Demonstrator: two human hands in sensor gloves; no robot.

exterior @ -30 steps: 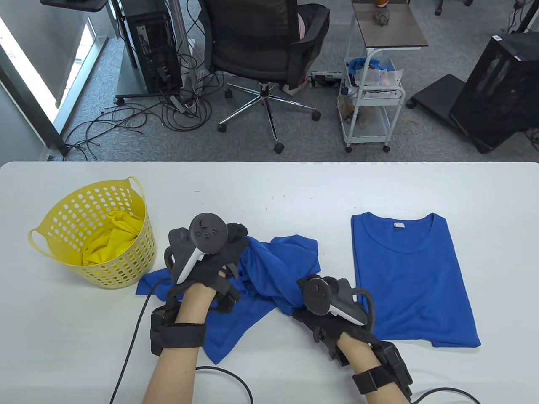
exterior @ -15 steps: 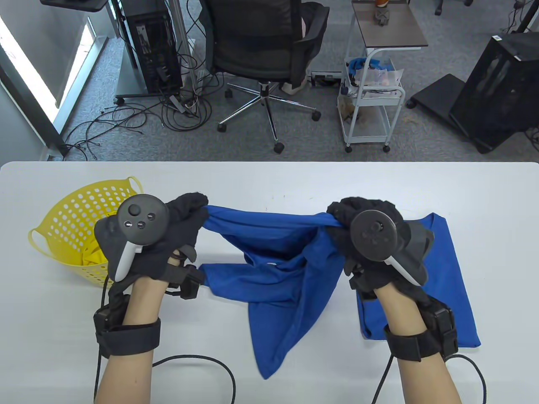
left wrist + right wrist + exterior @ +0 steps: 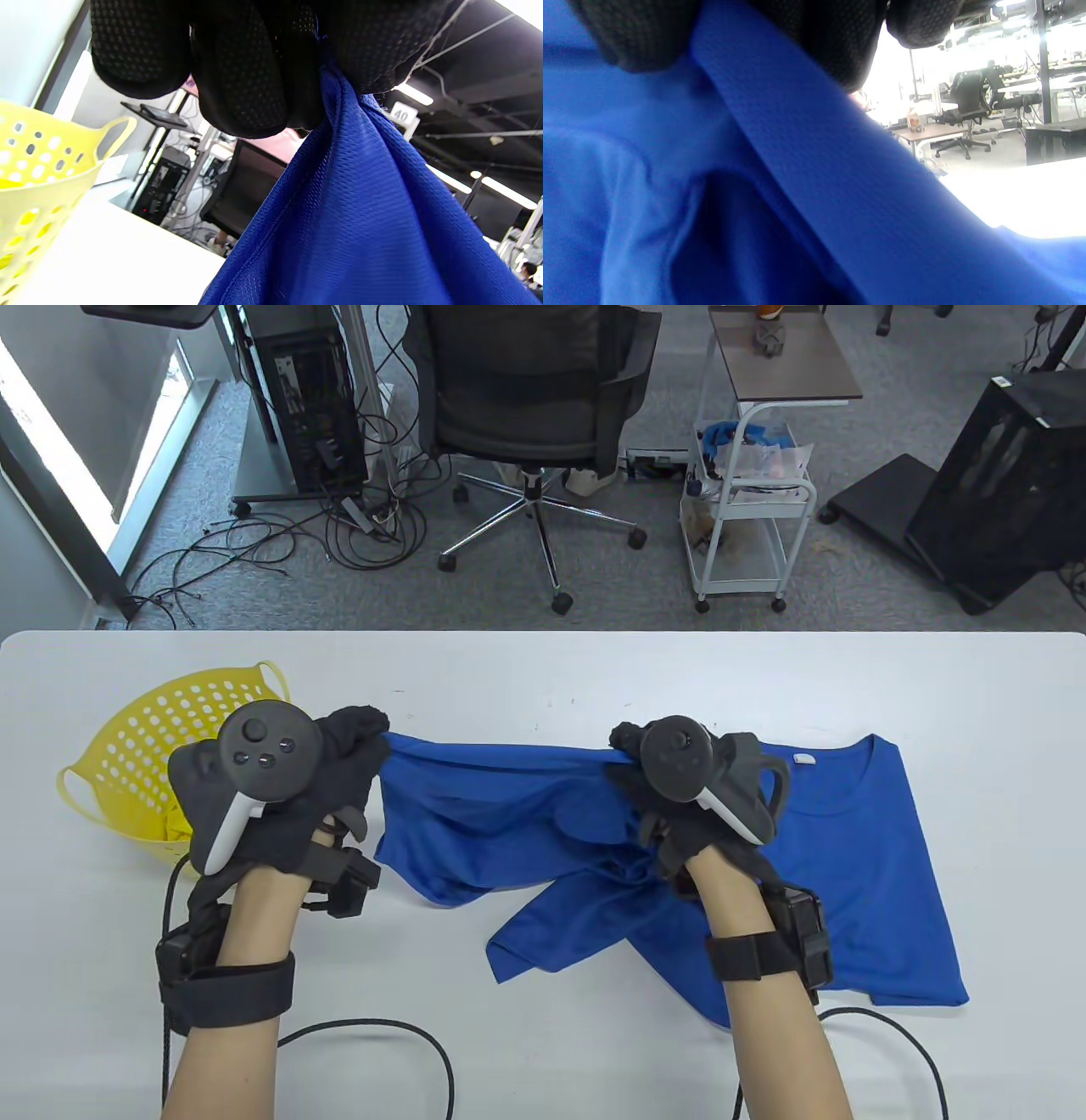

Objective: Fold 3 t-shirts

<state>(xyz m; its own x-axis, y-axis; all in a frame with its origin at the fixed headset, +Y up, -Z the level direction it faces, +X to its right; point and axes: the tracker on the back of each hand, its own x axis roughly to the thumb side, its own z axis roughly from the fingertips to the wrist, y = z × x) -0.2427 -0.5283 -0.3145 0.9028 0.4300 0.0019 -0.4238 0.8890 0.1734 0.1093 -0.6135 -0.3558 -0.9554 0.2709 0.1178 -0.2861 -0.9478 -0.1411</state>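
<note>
A loose blue t-shirt is stretched between my hands over the white table. My left hand grips its left end; the left wrist view shows the fingers closed on the blue cloth. My right hand grips the right end; the right wrist view shows the cloth running under its fingers. The shirt's lower part lies bunched on the table. A second blue t-shirt lies folded flat at the right, partly under the first. A yellow t-shirt sits in the basket, mostly hidden.
A yellow perforated basket stands at the table's left, behind my left hand; it also shows in the left wrist view. Glove cables trail near the front edge. An office chair and a white cart stand beyond the table.
Both hands lifted the loose blue shirt from a heap and spread apart. Since half a second ago they have lowered it, and the right hand moved left and down; the shirt's lower part now rests on the table.
</note>
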